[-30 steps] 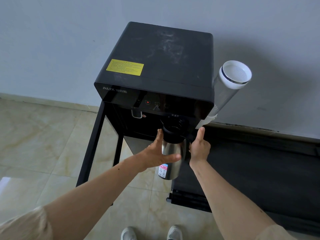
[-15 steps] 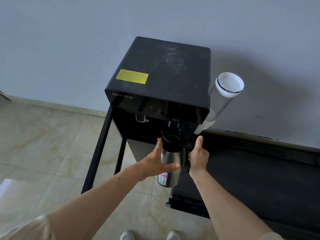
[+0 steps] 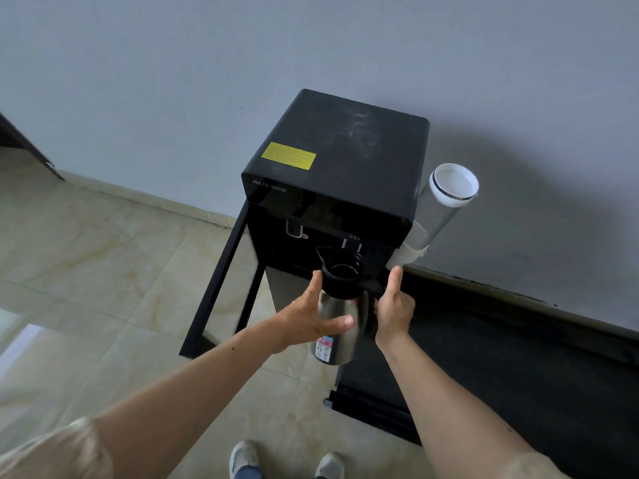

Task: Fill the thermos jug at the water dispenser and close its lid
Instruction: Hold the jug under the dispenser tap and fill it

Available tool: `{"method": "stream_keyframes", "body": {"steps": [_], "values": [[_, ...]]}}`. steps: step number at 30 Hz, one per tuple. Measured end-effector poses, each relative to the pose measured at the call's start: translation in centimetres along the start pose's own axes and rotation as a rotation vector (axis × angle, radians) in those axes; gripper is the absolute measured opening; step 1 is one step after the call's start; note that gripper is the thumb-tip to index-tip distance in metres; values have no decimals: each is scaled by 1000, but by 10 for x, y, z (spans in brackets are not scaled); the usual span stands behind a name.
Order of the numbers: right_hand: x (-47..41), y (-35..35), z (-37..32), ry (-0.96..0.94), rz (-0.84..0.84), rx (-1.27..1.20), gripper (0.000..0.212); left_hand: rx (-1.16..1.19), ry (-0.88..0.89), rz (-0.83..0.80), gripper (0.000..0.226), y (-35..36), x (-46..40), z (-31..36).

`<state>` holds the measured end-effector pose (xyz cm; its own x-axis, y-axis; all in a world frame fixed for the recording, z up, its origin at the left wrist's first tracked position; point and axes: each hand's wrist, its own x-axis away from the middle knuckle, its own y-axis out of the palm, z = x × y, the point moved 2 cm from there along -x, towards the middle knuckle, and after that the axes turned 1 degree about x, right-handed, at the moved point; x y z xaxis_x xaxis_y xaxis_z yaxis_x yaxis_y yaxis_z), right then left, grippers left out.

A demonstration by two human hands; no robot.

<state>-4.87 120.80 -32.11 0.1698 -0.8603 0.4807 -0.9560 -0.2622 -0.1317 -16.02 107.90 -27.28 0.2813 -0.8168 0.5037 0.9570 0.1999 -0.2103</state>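
Observation:
The thermos jug [image 3: 340, 316] is a steel body with a black collar and spout, its mouth open, held upright just below the taps [image 3: 351, 244] of the black water dispenser [image 3: 340, 167]. My left hand [image 3: 311, 314] wraps the jug's steel body from the left. On the jug's right side my right hand [image 3: 394, 307] grips the black handle, thumb pointing up. A lid cannot be made out in this view.
A clear cup-holder tube [image 3: 446, 198] with a white cap sticks out on the dispenser's right side. A black mat [image 3: 518, 357] covers the floor to the right. Beige tiles [image 3: 103, 271] lie to the left, and my shoes [image 3: 287, 459] show at the bottom.
The view has shifted so the dispenser sits lower and further right. The jug has come slightly out from under the taps, its open mouth and spout more exposed. Both hands keep their hold.

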Motion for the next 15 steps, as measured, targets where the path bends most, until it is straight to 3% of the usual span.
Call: {"method": "stream_keyframes", "body": {"steps": [15], "values": [[67,1,-28,-34,48,-28,72,48,42,103,96,-28,51,-15]]}}
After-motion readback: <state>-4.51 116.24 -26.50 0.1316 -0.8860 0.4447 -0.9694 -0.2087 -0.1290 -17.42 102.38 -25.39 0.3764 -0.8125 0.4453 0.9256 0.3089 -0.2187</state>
